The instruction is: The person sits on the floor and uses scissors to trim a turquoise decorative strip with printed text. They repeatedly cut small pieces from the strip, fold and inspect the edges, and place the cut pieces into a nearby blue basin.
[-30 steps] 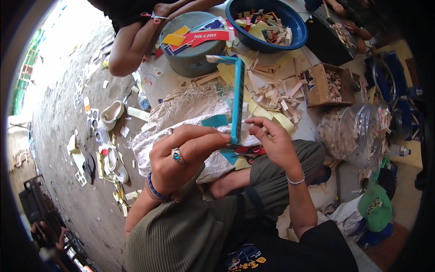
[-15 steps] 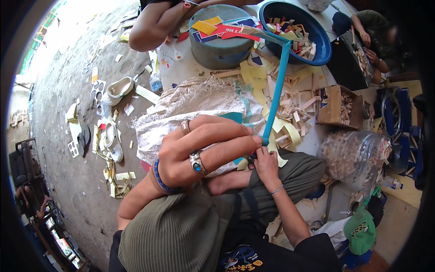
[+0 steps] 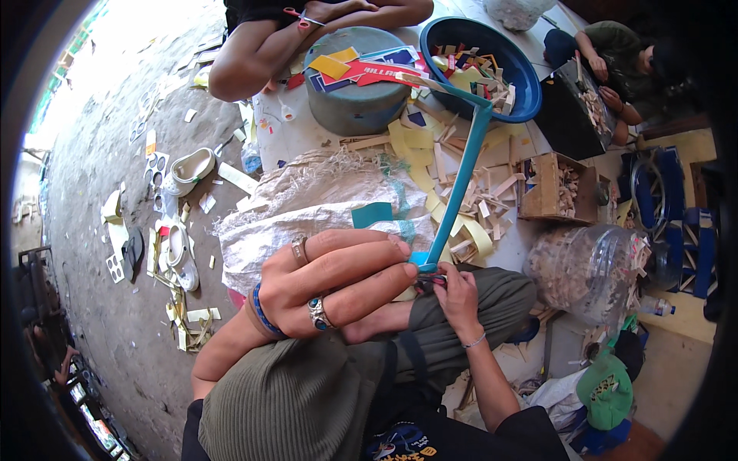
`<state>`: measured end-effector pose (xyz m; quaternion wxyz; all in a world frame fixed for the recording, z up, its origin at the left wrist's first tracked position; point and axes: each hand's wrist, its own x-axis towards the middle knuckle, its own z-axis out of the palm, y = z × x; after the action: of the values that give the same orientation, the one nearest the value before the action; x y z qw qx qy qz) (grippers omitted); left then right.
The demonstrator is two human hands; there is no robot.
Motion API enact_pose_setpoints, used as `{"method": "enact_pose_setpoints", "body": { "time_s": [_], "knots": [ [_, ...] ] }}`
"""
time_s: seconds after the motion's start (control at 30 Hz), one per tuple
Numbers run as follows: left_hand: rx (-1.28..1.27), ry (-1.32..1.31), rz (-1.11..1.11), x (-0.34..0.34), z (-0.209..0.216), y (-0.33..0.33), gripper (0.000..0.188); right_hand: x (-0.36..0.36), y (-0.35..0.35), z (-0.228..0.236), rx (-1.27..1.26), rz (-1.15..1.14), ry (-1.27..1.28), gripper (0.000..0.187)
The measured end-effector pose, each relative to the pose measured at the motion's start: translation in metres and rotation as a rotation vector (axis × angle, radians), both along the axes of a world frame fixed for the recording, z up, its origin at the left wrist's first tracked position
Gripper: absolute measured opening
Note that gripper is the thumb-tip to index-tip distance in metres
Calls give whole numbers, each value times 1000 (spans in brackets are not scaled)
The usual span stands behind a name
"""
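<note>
My left hand (image 3: 330, 280), wearing rings and a blue bracelet, pinches the near end of a long teal strip (image 3: 461, 177). From there the strip rises away from me, bends sharply, and runs left toward a round grey tub (image 3: 357, 107). Just right of the pinch, my right hand (image 3: 459, 296) is closed on small scissors (image 3: 430, 283) with dark and pinkish handles; their blades are mostly hidden near the strip's end. A flat teal piece (image 3: 373, 215) lies on the white woven sack (image 3: 269, 238) beyond my left hand.
Coloured strips (image 3: 384, 71) top the tub. Beside it stand a blue basin (image 3: 530, 100) of scraps and a cardboard box (image 3: 550, 188). A large clear jug (image 3: 576, 261) lies at right. Shoes (image 3: 188, 170) and offcuts litter the left floor. Two other people sit at the far side.
My left hand and the strip's near end have come lower and a little left, close to the scissors. More of the teal piece on the sack now shows. The whole view has shifted slightly.
</note>
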<state>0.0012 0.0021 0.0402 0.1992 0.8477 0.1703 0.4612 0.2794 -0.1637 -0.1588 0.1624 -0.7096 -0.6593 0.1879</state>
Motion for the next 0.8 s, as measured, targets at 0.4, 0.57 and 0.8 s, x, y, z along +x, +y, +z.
{"method": "enact_pose_setpoints", "body": {
  "time_s": [0.4, 0.57, 0.8],
  "knots": [
    [65, 77, -42, 5, 5, 1, 32, -13, 19, 83, 270, -164, 239, 50],
    [119, 81, 6, 7, -1, 3, 32, -42, 7, 145, 195, -312, 878, 58],
    [171, 117, 37, 8, -4, 5, 33, -59, 1, 198, 66, 39, 695, 54]
  ]
}}
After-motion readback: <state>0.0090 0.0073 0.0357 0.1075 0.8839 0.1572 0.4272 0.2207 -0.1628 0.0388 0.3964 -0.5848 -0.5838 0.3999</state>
